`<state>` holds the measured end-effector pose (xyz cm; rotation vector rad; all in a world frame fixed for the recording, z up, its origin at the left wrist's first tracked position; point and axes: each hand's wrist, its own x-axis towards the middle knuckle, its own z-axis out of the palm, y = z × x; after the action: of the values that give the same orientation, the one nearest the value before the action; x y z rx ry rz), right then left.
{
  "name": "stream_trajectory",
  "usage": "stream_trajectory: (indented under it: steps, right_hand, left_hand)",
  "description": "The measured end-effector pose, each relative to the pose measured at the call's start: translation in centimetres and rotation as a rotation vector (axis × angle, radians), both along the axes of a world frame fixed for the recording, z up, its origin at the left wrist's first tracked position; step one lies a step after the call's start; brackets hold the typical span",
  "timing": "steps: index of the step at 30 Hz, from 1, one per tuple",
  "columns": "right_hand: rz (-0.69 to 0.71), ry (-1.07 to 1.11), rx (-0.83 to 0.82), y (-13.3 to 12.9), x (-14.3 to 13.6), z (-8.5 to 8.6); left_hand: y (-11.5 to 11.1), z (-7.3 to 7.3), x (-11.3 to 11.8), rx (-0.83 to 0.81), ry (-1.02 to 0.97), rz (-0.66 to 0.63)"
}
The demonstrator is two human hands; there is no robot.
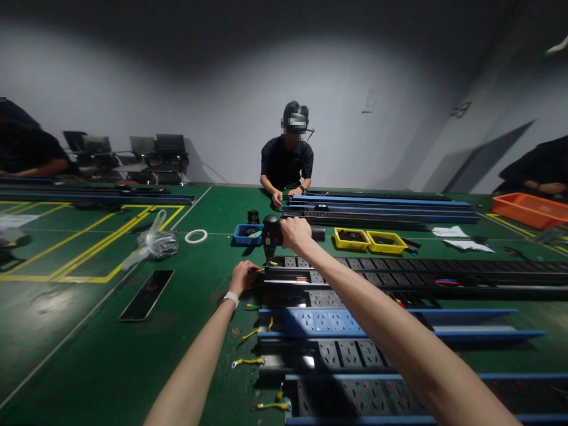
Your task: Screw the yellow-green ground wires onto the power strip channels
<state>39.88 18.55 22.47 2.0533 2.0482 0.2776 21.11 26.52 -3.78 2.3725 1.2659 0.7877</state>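
Observation:
My right hand (296,232) is wrapped round the handle of a black cordless drill (271,232), which points down at the left end of a black power strip (288,273). The exact tip of the drill is hard to make out. Beside that end, my left hand (243,276), with a white band on its wrist, pinches a short yellow-green wire (259,271). More socket strips lie nearer to me, among them a blue strip (322,321) and a black strip (346,354). Yellow-green wires with ring terminals (248,361) stick out of their left ends.
Beyond the drill stand a blue bin (247,234) and two yellow bins (352,239). A phone (147,295), a plastic bag (157,241) and a white ring (196,236) lie to the left. A co-worker (287,157) works opposite; an orange crate (530,210) sits far right.

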Motion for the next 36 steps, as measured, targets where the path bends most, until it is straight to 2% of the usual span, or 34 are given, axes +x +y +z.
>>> stream_trajectory:
  steps: [36]
  right_hand:
    - [0.009,0.034,0.006,-0.04,0.22,-0.12]
  left_hand:
    - [-0.49,0.66,-0.11,0.017,0.015,-0.012]
